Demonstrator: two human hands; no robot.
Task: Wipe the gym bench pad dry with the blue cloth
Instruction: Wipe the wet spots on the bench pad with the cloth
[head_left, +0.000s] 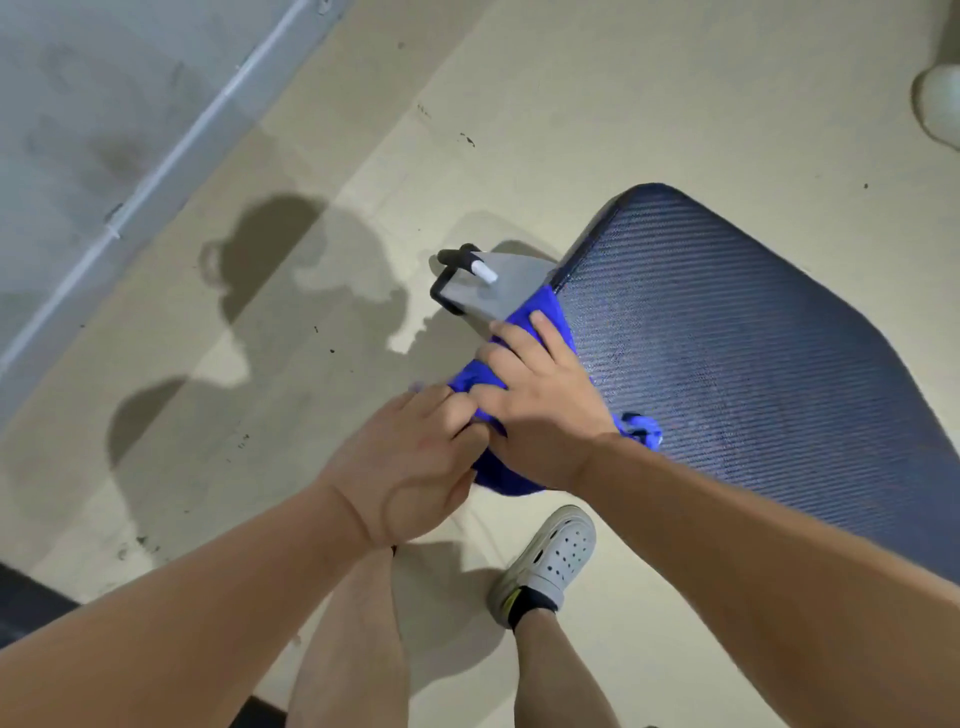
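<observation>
The gym bench pad (727, 364) is dark blue with a woven texture and fills the right half of the view. A bright blue cloth (550, 312) is bunched over the pad's left edge. My right hand (540, 400) lies on top of the cloth with its fingers spread, pressing it against the pad's edge. My left hand (415, 462) sits just left of it, fingers curled into the cloth's lower folds. A small tail of the cloth pokes out by my right wrist.
A grey metal bracket (498, 291) with a black handle and a white pin juts from under the pad's left side. My foot in a white clog (550, 561) stands below the pad on the beige floor. A grey wall runs along the upper left.
</observation>
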